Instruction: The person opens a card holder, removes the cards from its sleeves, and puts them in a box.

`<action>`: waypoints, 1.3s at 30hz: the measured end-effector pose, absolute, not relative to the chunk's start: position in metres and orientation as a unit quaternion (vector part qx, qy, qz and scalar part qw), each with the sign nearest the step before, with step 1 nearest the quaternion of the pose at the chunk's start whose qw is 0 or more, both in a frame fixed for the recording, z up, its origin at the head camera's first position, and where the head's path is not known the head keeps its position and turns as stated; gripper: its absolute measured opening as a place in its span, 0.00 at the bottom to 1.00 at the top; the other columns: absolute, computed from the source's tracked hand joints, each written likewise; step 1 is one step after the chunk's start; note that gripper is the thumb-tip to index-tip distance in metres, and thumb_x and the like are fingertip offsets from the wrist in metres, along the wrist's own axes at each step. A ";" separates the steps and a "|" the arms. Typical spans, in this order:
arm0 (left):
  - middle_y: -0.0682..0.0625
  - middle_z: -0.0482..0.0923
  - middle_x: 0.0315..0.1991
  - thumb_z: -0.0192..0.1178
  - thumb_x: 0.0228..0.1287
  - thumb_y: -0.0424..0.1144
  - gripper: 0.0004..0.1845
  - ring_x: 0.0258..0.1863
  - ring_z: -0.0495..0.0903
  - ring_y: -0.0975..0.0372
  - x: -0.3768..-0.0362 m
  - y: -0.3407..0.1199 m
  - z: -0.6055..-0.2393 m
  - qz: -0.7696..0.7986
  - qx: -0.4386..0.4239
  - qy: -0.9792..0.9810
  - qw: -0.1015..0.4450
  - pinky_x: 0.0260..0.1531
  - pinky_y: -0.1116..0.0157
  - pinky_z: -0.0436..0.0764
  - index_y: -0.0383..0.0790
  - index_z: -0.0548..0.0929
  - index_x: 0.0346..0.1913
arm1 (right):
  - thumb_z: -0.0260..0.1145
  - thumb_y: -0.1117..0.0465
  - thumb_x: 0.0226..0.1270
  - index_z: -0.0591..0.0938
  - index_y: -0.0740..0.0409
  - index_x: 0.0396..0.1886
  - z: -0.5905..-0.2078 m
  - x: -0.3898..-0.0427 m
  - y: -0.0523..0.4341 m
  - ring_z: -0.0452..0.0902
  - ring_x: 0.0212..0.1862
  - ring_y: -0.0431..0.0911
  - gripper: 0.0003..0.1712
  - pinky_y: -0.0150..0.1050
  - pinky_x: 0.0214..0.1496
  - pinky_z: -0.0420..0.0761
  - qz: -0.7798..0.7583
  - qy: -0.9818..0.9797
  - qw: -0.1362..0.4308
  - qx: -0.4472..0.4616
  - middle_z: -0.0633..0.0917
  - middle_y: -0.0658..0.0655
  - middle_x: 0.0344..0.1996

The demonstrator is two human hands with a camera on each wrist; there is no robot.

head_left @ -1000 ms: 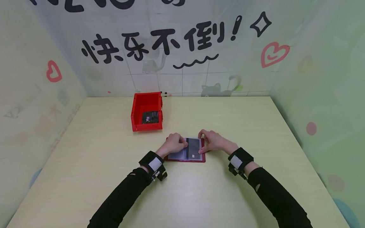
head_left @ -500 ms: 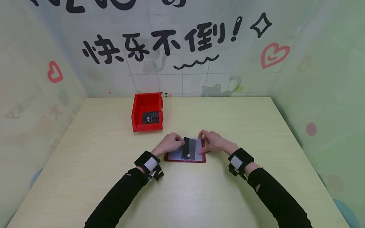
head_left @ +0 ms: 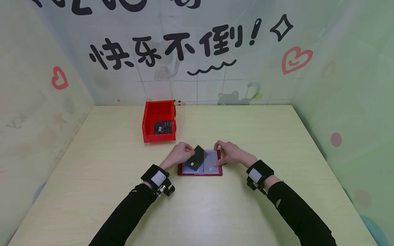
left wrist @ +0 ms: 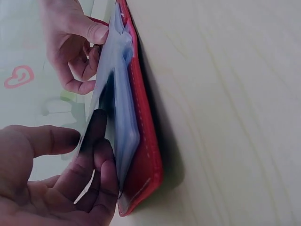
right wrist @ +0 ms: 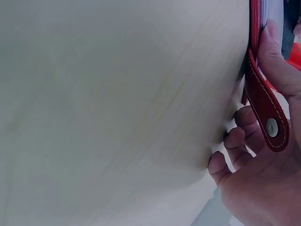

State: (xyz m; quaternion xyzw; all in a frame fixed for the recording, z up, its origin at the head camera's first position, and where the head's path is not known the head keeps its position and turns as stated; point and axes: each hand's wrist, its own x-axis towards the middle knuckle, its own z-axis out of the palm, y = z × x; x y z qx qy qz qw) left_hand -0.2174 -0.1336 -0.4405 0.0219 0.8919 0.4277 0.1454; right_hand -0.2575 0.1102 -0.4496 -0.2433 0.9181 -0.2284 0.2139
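Observation:
A red card holder [head_left: 212, 163] lies open on the table, its clear plastic sleeves facing up. My left hand [head_left: 180, 153] pinches a black card [head_left: 197, 158] between thumb and fingers. The card is tilted over the left half of the holder and has a small chip-like mark at its lower end. In the left wrist view, the sleeves [left wrist: 124, 127] stand in a stack above the stitched red cover. My right hand [head_left: 231, 152] holds the holder's right edge, thumb on the sleeve and fingers bent at the far edge. A red strap with a metal snap [right wrist: 272, 127] lies over that palm.
Behind the holder, to the left, stands a red plastic bin [head_left: 159, 137] with a black "Vip" card [head_left: 162, 127] in it. The pale wooden table [head_left: 246, 205] is bounded by printed cloth walls [head_left: 123, 87] at the back and both sides.
My left hand has drawn the black card leftward from the holder's right half, and the card has turned at a slant. My right hand has stayed in place; the bin has not moved.

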 end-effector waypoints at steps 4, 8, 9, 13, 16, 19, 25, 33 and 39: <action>0.37 0.87 0.46 0.58 0.68 0.37 0.16 0.39 0.83 0.58 -0.218 -0.136 -0.443 0.439 0.022 0.887 0.144 0.34 0.71 0.78 0.28 0.85 0.51 | 0.80 0.50 0.54 0.73 0.53 0.55 -0.450 -0.258 0.111 0.68 0.37 0.47 0.34 0.35 0.36 0.64 -0.229 0.918 0.212 -0.243 0.72 0.55 0.28; 0.36 0.87 0.45 0.58 0.68 0.36 0.16 0.36 0.82 0.59 -0.218 -0.139 -0.442 0.447 0.027 0.883 0.141 0.31 0.73 0.75 0.28 0.84 0.51 | 0.80 0.50 0.54 0.73 0.54 0.55 -0.449 -0.257 0.111 0.68 0.36 0.47 0.34 0.35 0.35 0.64 -0.233 0.917 0.214 -0.243 0.72 0.55 0.27; 0.36 0.88 0.45 0.58 0.68 0.35 0.16 0.37 0.82 0.59 -0.217 -0.140 -0.440 0.447 0.030 0.883 0.139 0.31 0.73 0.75 0.27 0.84 0.51 | 0.80 0.50 0.54 0.73 0.54 0.55 -0.449 -0.257 0.111 0.68 0.36 0.47 0.34 0.35 0.35 0.64 -0.234 0.917 0.214 -0.243 0.72 0.55 0.27; 0.35 0.87 0.45 0.59 0.69 0.35 0.15 0.39 0.84 0.57 -0.217 -0.146 -0.437 0.459 0.037 0.877 0.135 0.35 0.72 0.77 0.27 0.83 0.52 | 0.80 0.50 0.54 0.73 0.54 0.55 -0.448 -0.257 0.111 0.68 0.35 0.47 0.34 0.35 0.35 0.64 -0.237 0.916 0.212 -0.246 0.72 0.54 0.27; 0.36 0.87 0.48 0.58 0.70 0.36 0.17 0.41 0.83 0.56 -0.217 -0.153 -0.433 0.465 0.032 0.874 0.139 0.39 0.70 0.79 0.28 0.82 0.55 | 0.80 0.50 0.54 0.74 0.54 0.55 -0.449 -0.256 0.111 0.68 0.35 0.47 0.33 0.35 0.35 0.64 -0.236 0.917 0.210 -0.245 0.72 0.55 0.27; 0.36 0.85 0.51 0.58 0.70 0.37 0.19 0.43 0.82 0.54 -0.217 -0.160 -0.427 0.469 0.018 0.871 0.144 0.41 0.69 0.80 0.30 0.81 0.58 | 0.80 0.50 0.54 0.73 0.54 0.55 -0.449 -0.256 0.111 0.69 0.36 0.47 0.34 0.36 0.36 0.65 -0.231 0.918 0.210 -0.243 0.73 0.55 0.28; 0.35 0.83 0.55 0.58 0.71 0.38 0.20 0.47 0.82 0.51 -0.219 -0.175 -0.416 0.488 -0.006 0.864 0.124 0.46 0.65 0.83 0.32 0.78 0.62 | 0.80 0.50 0.54 0.73 0.53 0.55 -0.449 -0.256 0.110 0.69 0.36 0.47 0.34 0.36 0.37 0.65 -0.227 0.919 0.214 -0.240 0.73 0.54 0.29; 0.35 0.76 0.64 0.54 0.73 0.38 0.23 0.58 0.76 0.46 -0.225 -0.190 -0.405 0.524 -0.029 0.850 0.045 0.57 0.55 0.81 0.34 0.75 0.67 | 0.79 0.49 0.55 0.73 0.53 0.56 -0.451 -0.255 0.112 0.70 0.38 0.47 0.34 0.37 0.38 0.67 -0.226 0.920 0.216 -0.237 0.74 0.55 0.30; 0.36 0.74 0.63 0.54 0.72 0.37 0.24 0.60 0.72 0.46 -0.233 -0.202 -0.402 0.549 -0.067 0.833 -0.018 0.59 0.51 0.80 0.38 0.73 0.69 | 0.79 0.48 0.55 0.73 0.52 0.57 -0.451 -0.255 0.112 0.70 0.40 0.48 0.34 0.37 0.39 0.67 -0.227 0.919 0.214 -0.241 0.75 0.56 0.32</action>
